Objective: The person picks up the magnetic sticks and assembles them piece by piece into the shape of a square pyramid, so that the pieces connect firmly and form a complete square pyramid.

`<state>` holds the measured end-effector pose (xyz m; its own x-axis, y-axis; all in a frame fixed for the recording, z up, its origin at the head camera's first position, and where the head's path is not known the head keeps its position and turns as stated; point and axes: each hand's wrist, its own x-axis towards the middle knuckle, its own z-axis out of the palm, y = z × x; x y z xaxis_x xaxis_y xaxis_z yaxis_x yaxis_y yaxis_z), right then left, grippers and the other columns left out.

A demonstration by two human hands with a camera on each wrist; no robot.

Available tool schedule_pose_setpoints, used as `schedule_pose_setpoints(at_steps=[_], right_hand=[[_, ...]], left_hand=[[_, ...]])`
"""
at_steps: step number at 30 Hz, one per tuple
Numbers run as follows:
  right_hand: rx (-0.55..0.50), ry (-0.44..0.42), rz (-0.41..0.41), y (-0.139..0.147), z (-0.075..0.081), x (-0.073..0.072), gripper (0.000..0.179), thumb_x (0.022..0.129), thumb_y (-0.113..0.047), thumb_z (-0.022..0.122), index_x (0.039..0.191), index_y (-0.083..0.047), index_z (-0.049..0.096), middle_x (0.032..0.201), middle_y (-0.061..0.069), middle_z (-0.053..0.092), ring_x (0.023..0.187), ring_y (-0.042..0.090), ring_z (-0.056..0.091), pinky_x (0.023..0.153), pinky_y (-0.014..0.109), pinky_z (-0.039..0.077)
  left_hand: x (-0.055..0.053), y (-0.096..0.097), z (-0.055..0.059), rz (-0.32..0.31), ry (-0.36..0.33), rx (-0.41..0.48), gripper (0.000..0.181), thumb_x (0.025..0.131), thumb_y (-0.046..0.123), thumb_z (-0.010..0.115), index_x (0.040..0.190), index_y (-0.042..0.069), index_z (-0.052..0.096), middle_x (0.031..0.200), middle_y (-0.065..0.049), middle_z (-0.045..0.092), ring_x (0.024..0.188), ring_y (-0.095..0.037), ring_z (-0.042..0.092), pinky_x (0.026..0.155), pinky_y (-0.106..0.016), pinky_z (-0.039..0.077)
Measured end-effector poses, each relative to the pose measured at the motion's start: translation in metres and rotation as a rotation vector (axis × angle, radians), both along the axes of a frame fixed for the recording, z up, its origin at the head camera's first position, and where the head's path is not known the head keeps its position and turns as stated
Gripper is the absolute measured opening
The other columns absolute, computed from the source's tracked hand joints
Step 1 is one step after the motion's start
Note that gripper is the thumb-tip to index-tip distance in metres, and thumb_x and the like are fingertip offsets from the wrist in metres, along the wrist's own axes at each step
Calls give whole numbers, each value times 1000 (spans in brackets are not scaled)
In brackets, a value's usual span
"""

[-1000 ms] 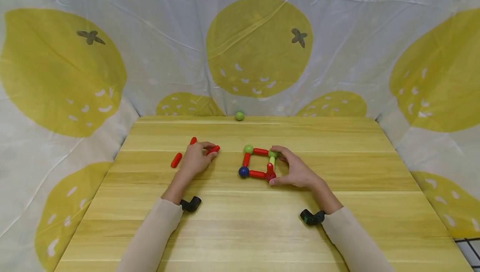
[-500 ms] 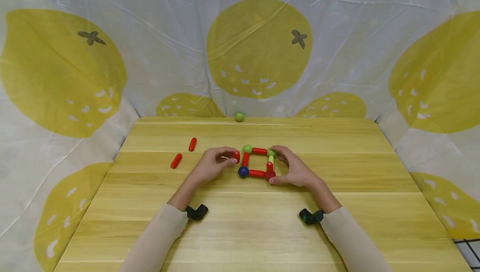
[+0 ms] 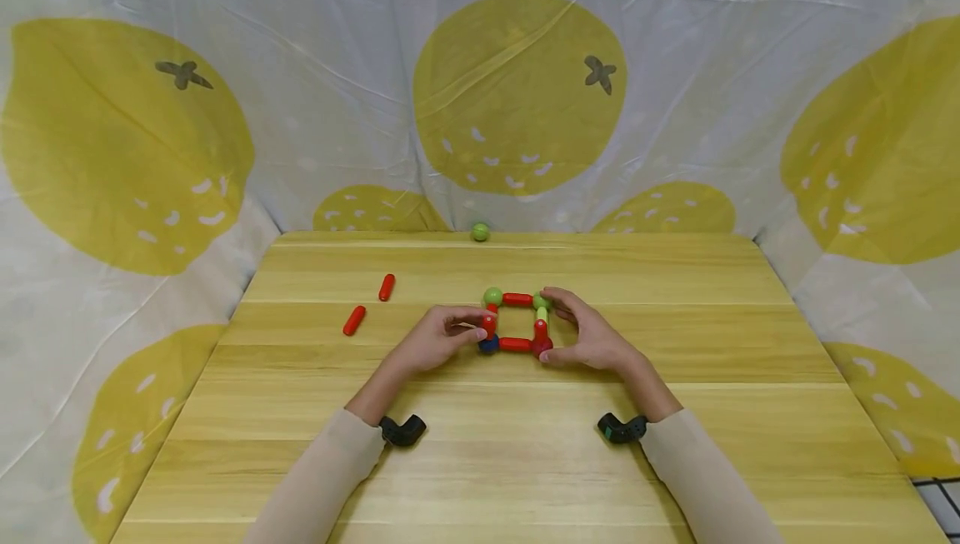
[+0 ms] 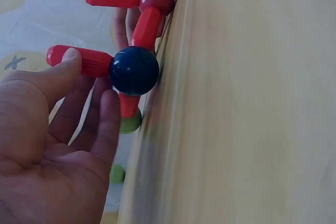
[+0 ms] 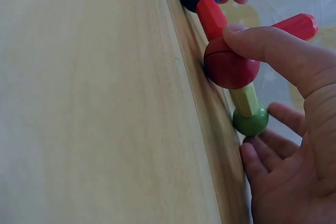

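Observation:
A square of rods and balls (image 3: 516, 344) lies on the table, joining three red rods and a yellow-green one with balls at the corners. My left hand (image 3: 435, 341) pinches a red rod (image 4: 86, 61) between thumb and fingers, its end against the blue ball (image 4: 134, 71) at the near left corner. That rod stands upright. My right hand (image 3: 592, 339) steadies the square's right side, thumb on the dark red ball (image 5: 231, 62) and fingertips at a green ball (image 5: 251, 121). Another red rod (image 3: 542, 330) rises from the dark red ball. A second green ball (image 3: 492, 296) forms the far left corner.
Two loose red rods, a nearer one (image 3: 354, 321) and a farther one (image 3: 387, 287), lie on the left of the wooden table (image 3: 495, 461). One loose green ball (image 3: 480, 232) sits at the back edge, against a lemon-print cloth (image 3: 360, 111).
My left hand has carried the red rod rightward from beside the loose rods and brought it upright onto the blue ball. The right hand has stayed at the square.

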<state>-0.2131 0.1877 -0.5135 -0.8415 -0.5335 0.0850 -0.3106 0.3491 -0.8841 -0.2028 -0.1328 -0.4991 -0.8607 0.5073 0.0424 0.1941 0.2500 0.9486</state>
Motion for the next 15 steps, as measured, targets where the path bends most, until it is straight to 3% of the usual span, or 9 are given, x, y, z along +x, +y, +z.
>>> schedule_pose_setpoints(at_steps=[5,9,13,15], right_hand=[[-11,-20,-22,2,0,-1,100,78,-15,92,158,-9,33,162,13,37,149,37,39,124,53,31],[-18,-48,-90,2,1,-2,85,81,-14,89,151,-9,42,154,14,46,144,38,46,121,51,37],[3,-47,-178,1,0,-3,67,85,-14,86,142,-9,52,141,16,58,130,35,58,112,46,49],[12,-39,-221,0,0,-4,57,86,-16,86,135,-8,58,129,16,64,117,33,64,101,41,55]], left_hand=[[0,2,-2,-9,6,4,31,99,16,70,129,9,72,129,-9,72,120,-23,67,97,-27,57],[0,3,-4,-18,16,-7,31,99,17,70,129,9,72,126,-8,73,117,-20,68,97,-27,57],[0,4,-5,-34,23,-24,30,100,19,69,129,10,72,124,-7,74,116,-18,69,98,-28,57],[1,5,-5,-39,24,-21,30,100,19,69,129,10,71,124,-7,74,116,-19,70,98,-28,57]])
